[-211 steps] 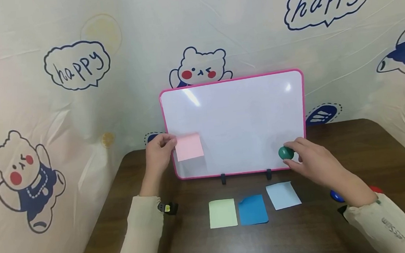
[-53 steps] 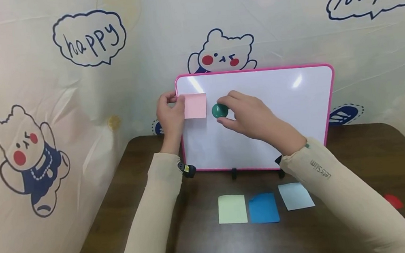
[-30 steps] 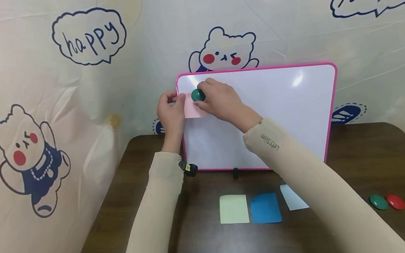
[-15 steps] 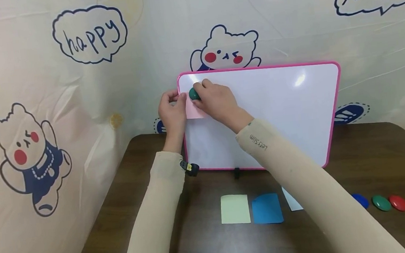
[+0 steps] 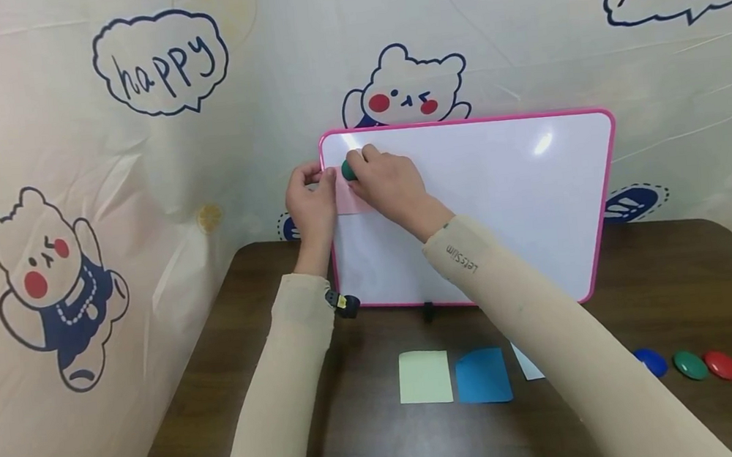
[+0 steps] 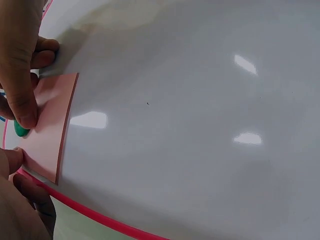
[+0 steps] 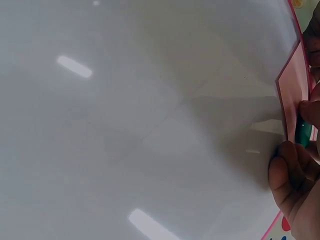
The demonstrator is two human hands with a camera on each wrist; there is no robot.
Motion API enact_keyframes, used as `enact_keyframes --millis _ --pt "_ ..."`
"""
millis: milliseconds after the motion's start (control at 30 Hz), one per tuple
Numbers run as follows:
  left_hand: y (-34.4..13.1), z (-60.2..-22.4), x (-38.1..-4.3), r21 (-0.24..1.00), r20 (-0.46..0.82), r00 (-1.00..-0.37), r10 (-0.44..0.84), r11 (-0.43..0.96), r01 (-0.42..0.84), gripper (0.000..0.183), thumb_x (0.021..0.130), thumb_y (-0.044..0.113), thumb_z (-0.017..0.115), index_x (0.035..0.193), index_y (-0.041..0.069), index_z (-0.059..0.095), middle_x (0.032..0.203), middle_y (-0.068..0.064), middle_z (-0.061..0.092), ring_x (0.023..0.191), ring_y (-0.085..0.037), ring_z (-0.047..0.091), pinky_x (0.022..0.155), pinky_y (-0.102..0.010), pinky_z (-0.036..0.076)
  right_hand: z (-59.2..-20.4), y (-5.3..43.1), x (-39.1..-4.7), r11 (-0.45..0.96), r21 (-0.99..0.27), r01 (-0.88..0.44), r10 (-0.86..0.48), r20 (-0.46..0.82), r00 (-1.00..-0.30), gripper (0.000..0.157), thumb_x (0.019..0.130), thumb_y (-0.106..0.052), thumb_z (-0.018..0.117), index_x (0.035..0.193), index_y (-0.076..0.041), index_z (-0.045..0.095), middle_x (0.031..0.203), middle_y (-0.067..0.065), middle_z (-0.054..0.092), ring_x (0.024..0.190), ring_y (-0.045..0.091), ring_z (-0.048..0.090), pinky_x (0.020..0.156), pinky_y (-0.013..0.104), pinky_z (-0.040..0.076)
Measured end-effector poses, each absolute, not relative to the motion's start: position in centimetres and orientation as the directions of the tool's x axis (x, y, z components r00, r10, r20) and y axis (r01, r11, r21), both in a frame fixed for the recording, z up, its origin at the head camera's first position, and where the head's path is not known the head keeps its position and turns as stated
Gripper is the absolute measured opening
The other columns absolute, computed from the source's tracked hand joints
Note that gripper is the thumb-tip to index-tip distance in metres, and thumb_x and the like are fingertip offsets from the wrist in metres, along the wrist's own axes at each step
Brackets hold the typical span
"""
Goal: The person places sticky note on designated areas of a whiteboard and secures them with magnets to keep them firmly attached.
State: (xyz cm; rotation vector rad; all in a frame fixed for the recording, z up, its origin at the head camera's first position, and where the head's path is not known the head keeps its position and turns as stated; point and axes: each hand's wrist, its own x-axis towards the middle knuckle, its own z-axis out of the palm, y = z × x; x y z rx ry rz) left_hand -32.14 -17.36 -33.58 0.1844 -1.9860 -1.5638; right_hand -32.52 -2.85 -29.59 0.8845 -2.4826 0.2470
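Note:
A pink sticky note lies against the upper left of a pink-framed whiteboard. My left hand pinches the note's left edge together with the board's rim, thumb in front and fingers behind. With fingers and thumb, my right hand grips a round green magnet on the upper part of the note. In the left wrist view, the magnet shows partly under the right thumb, on the pink note. The right wrist view shows the magnet pressed close to the note, partly covered by fingers.
On the brown table lie a pale green note, a blue note and a light blue note partly under the right sleeve. Blue, green and red magnets sit at right.
The pink note went from low to upper left on the board in my left hand. My right hand brought the green magnet leftward from the board's lower right onto the note; lately both hands hardly move.

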Motion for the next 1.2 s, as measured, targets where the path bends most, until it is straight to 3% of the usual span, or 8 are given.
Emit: enact_keyframes --millis 267,633,867,1200 --pt "-17.5 -33.6 -31.8 0.912 0.380 -0.818 -0.432 0.321 0.255 0.028 0.099 0.026 0.067 0.122 0.009 0.065 0.107 -0.004 0.061 0.093 -0.016 0.058 0.078 -0.027 0.055 -29.7 -2.5 -32.3 0.780 -0.011 -0.625 -0.532 0.515 -0.672 0.045 0.098 -0.033 0.067 0.131 -0.004 0.055 0.104 0.012 0.062 0.072 0.018 0.060 0.073 0.030 0.057" --pt "-18.2 -34.0 -30.3 0.882 0.386 -0.836 -0.389 0.421 0.212 0.032 0.099 0.026 0.065 0.127 0.011 0.064 0.112 -0.003 0.059 0.090 -0.018 0.057 0.074 -0.031 0.054 -29.9 -0.4 -31.0 0.817 -0.061 -0.574 -0.490 0.453 -0.745 0.044 0.100 -0.032 0.064 0.134 -0.004 0.056 0.103 0.012 0.063 0.071 0.018 0.060 0.070 0.028 0.056" --pt "-19.2 -34.5 -28.4 0.864 0.431 -0.827 -0.361 0.428 0.264 0.023 0.100 0.027 0.066 0.113 0.008 0.068 0.104 -0.004 0.061 0.086 -0.020 0.054 0.069 -0.033 0.050 -30.2 2.0 -29.3 0.837 -0.086 -0.540 -0.453 0.445 -0.773 0.041 0.099 -0.029 0.066 0.130 -0.004 0.059 0.105 0.013 0.065 0.075 0.021 0.062 0.069 0.030 0.055" --pt "-20.2 -34.8 -25.1 0.787 0.394 -0.896 -0.205 0.578 0.214 0.023 0.098 0.031 0.070 0.098 0.008 0.068 0.089 -0.007 0.062 0.082 -0.024 0.055 0.070 -0.036 0.051 -33.0 6.2 -25.9 0.814 -0.125 -0.568 -0.445 0.494 -0.747 0.035 0.095 -0.025 0.072 0.121 -0.003 0.066 0.098 0.012 0.069 0.072 0.021 0.064 0.066 0.031 0.056"
